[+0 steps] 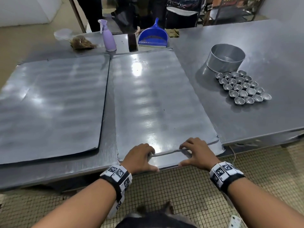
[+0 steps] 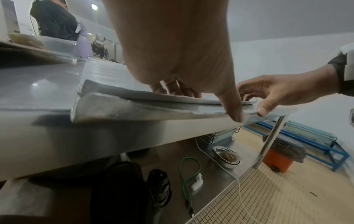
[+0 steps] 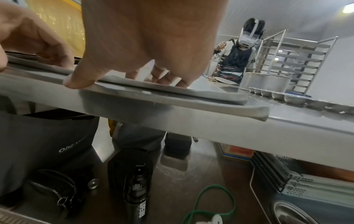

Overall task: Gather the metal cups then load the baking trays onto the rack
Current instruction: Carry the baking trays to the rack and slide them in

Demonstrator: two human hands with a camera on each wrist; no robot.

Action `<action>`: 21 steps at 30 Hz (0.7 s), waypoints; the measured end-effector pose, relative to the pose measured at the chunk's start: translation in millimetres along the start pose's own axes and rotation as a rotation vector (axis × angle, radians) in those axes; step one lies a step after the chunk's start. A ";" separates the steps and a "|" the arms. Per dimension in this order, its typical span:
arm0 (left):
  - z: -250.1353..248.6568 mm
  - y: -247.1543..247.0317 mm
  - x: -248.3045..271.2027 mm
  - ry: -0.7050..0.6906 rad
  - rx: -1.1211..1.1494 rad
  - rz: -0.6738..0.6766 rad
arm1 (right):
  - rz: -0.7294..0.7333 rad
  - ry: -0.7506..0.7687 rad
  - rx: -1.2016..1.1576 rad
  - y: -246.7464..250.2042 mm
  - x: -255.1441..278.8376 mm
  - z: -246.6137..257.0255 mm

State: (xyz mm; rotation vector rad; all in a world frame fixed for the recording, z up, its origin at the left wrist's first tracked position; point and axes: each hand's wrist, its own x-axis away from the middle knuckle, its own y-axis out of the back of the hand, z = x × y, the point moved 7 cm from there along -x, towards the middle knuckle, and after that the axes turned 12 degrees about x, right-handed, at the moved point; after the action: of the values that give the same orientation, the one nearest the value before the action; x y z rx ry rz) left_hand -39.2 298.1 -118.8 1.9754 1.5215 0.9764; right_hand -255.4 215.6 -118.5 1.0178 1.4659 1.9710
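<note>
Two flat baking trays lie stacked in the middle of the steel table, the upper tray (image 1: 153, 99) set back a little from the lower tray (image 1: 171, 159). My left hand (image 1: 148, 159) and right hand (image 1: 189, 155) hold the stack's near edge, fingers curled onto the upper tray's edge and thumbs against the lower tray's rim. The wrist views show the same hold by the left hand (image 2: 191, 94) and the right hand (image 3: 134, 78). Several small metal cups (image 1: 243, 87) sit clustered at the right. Another tray (image 1: 52, 99) lies to the left. A tray rack (image 3: 295, 57) stands beyond the table.
A round metal tin (image 1: 225, 57) stands just behind the cups. A lilac spray bottle (image 1: 108, 37), a blue dustpan (image 1: 153, 36) and a bag (image 1: 82, 42) sit along the far edge. People stand behind the table. Bags, cables and bowls lie on the shelf (image 2: 172, 159) underneath.
</note>
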 end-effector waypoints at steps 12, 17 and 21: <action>2.7 -16.4 18.3 0.021 0.118 -0.082 | -0.030 -0.132 -0.110 -12.4 21.4 7.1; 0.7 -17.6 25.7 0.068 0.119 -0.169 | -0.061 -0.100 -0.154 -12.7 21.7 5.9; -1.0 -22.2 32.9 0.135 0.147 -0.243 | -0.061 -0.046 -0.139 -10.3 20.6 4.5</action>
State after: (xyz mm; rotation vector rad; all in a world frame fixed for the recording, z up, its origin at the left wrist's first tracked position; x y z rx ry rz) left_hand -49.5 335.8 -125.7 1.7941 1.9059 0.9341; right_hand -265.0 236.8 -121.8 0.9411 1.2999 1.9632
